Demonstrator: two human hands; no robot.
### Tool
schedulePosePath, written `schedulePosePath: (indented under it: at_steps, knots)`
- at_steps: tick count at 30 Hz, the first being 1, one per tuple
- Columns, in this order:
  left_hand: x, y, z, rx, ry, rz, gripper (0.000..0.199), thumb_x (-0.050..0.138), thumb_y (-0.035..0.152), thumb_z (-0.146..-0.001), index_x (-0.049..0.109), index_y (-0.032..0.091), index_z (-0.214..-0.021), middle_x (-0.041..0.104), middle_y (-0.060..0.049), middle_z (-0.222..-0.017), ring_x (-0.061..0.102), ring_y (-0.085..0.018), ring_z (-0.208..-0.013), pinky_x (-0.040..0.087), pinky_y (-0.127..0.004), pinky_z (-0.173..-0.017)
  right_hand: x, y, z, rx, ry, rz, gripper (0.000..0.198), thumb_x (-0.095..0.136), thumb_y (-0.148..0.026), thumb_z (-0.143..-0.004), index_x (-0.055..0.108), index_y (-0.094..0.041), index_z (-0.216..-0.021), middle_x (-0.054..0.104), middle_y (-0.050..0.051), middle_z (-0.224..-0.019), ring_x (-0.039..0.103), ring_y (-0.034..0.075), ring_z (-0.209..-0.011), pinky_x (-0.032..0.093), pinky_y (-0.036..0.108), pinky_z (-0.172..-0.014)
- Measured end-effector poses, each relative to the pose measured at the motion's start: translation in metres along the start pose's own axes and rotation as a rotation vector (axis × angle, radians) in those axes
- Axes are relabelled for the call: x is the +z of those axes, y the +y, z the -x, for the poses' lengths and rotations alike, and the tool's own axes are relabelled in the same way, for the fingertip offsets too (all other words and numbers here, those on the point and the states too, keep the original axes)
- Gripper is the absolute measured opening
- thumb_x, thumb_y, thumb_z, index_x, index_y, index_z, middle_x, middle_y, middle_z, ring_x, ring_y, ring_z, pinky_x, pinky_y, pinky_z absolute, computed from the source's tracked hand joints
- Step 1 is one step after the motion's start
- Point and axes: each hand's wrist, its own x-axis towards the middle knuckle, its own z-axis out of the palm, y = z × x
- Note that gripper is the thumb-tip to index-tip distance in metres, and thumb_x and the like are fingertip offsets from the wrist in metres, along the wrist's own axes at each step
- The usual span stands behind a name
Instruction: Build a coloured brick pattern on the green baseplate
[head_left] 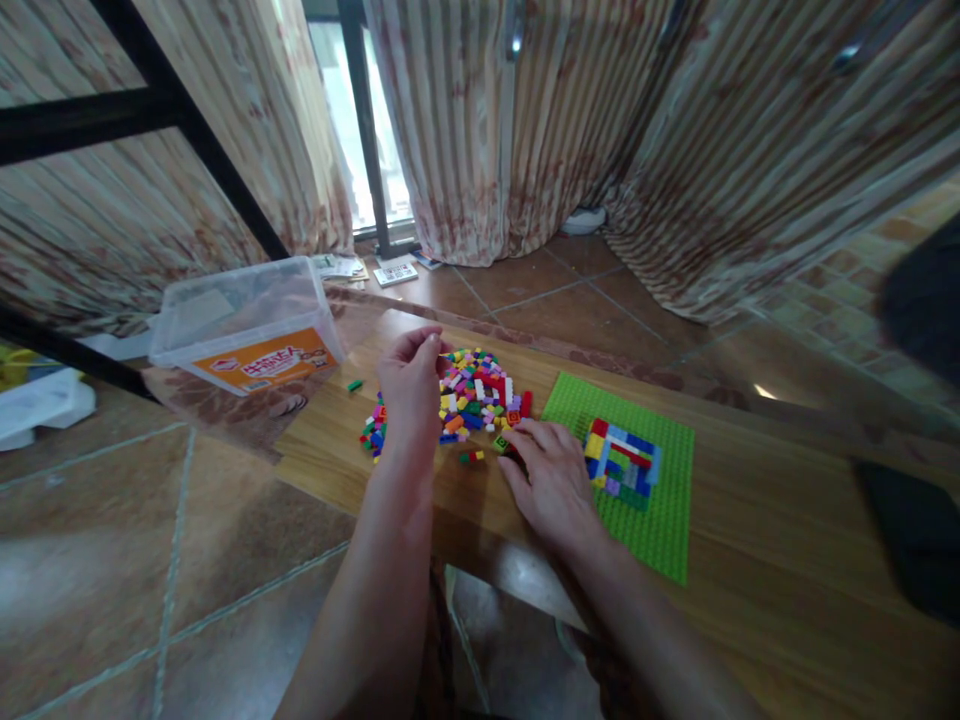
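A heap of small coloured bricks (480, 390) lies on a low wooden table (750, 520). My left hand (411, 385) hovers over the heap's left side, fingers pinched together; whether a brick sits between them I cannot tell. My right hand (551, 475) rests flat on the table at the heap's near right edge, fingertips touching loose bricks there. Right of that hand lies a green baseplate (660, 520) carrying a flat patch of joined bricks (622, 460) in red, blue, yellow, green and purple.
A clear plastic tub (244, 320) with an orange label stands at the table's far left corner. One green brick (355, 384) lies apart near it. Striped curtains hang behind, above a tiled floor. A dark object (911, 530) sits at the table's right end.
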Motion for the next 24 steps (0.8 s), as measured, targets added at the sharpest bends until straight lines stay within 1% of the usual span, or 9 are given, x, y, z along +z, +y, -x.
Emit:
schedulePosePath:
  at_steps: [3, 6, 9, 12, 14, 17, 19, 21, 24]
  knots:
    - [0.001, 0.001, 0.000, -0.006, -0.001, -0.006, 0.013, 0.063, 0.019, -0.066, 0.070, 0.015, -0.076, 0.063, 0.002, -0.062, 0.048, -0.004, -0.046, 0.038, -0.015, -0.047, 0.004, -0.005, -0.001, 0.022, 0.013, 0.034, 0.024, 0.060, -0.026, -0.089, 0.068, -0.016, -0.109, 0.065, 0.012, -0.115, 0.051, 0.029, -0.108, 0.042, 0.044, -0.091]
    - [0.001, 0.001, 0.001, -0.007, -0.011, -0.007, 0.013, 0.063, 0.019, -0.066, 0.070, 0.015, -0.076, 0.063, 0.002, -0.061, 0.047, -0.004, -0.046, 0.037, -0.016, -0.047, 0.009, -0.009, -0.002, 0.011, 0.023, 0.026, 0.018, 0.062, -0.024, -0.088, 0.069, -0.017, -0.103, 0.067, 0.010, -0.110, 0.053, 0.028, -0.103, 0.042, 0.043, -0.089]
    - [0.001, 0.001, 0.000, 0.001, -0.019, -0.020, 0.013, 0.063, 0.020, -0.065, 0.069, 0.015, -0.076, 0.063, 0.002, -0.062, 0.047, -0.004, -0.046, 0.036, -0.016, -0.046, 0.011, -0.010, -0.003, -0.007, 0.043, -0.005, 0.012, 0.061, -0.023, -0.089, 0.069, -0.018, -0.097, 0.068, 0.008, -0.105, 0.055, 0.026, -0.100, 0.042, 0.042, -0.088]
    - [0.000, 0.001, 0.000, 0.003, -0.016, -0.031, 0.014, 0.065, 0.021, -0.065, 0.069, 0.015, -0.076, 0.063, 0.002, -0.062, 0.047, -0.004, -0.047, 0.036, -0.016, -0.047, 0.005, -0.008, -0.005, 0.018, 0.088, -0.080, 0.014, 0.057, -0.024, -0.092, 0.068, -0.018, -0.093, 0.070, 0.009, -0.102, 0.057, 0.025, -0.098, 0.044, 0.042, -0.089]
    - [0.000, 0.002, 0.001, 0.002, -0.014, -0.036, 0.014, 0.066, 0.022, -0.064, 0.069, 0.015, -0.077, 0.063, 0.002, -0.062, 0.048, -0.005, -0.048, 0.036, -0.016, -0.047, -0.002, -0.004, -0.006, 0.069, 0.119, -0.176, 0.017, 0.053, -0.024, -0.093, 0.068, -0.017, -0.094, 0.070, 0.010, -0.100, 0.059, 0.024, -0.096, 0.046, 0.040, -0.088]
    - [0.000, 0.003, 0.001, 0.002, -0.010, -0.050, 0.015, 0.066, 0.023, -0.064, 0.069, 0.015, -0.077, 0.062, 0.002, -0.062, 0.049, -0.005, -0.049, 0.037, -0.016, -0.048, -0.017, 0.008, -0.006, 0.176, 0.165, -0.357, 0.019, 0.052, -0.027, -0.094, 0.067, -0.017, -0.098, 0.071, 0.008, -0.093, 0.064, 0.021, -0.087, 0.050, 0.035, -0.080]
    - [0.001, 0.003, 0.000, -0.003, -0.003, -0.060, 0.015, 0.066, 0.024, -0.064, 0.069, 0.016, -0.077, 0.063, 0.002, -0.063, 0.049, -0.005, -0.049, 0.037, -0.016, -0.047, -0.027, 0.020, -0.004, 0.250, 0.209, -0.453, 0.019, 0.054, -0.031, -0.092, 0.067, -0.018, -0.098, 0.072, 0.007, -0.090, 0.066, 0.019, -0.081, 0.052, 0.034, -0.076]
    - [0.001, 0.002, 0.000, -0.008, 0.003, -0.066, 0.015, 0.067, 0.025, -0.065, 0.069, 0.016, -0.077, 0.063, 0.002, -0.062, 0.049, -0.005, -0.048, 0.037, -0.017, -0.047, -0.038, 0.034, -0.002, 0.335, 0.271, -0.545, 0.022, 0.056, -0.035, -0.090, 0.068, -0.019, -0.100, 0.072, 0.006, -0.090, 0.068, 0.019, -0.081, 0.054, 0.034, -0.075]
    - [0.002, 0.001, -0.001, -0.011, 0.001, -0.064, 0.014, 0.068, 0.025, -0.065, 0.068, 0.016, -0.076, 0.062, 0.002, -0.062, 0.049, -0.005, -0.048, 0.037, -0.017, -0.047, -0.056, 0.057, 0.002, 0.510, 0.348, -0.679, 0.026, 0.060, -0.039, -0.085, 0.069, -0.020, -0.101, 0.073, 0.005, -0.089, 0.070, 0.018, -0.073, 0.057, 0.032, -0.064]
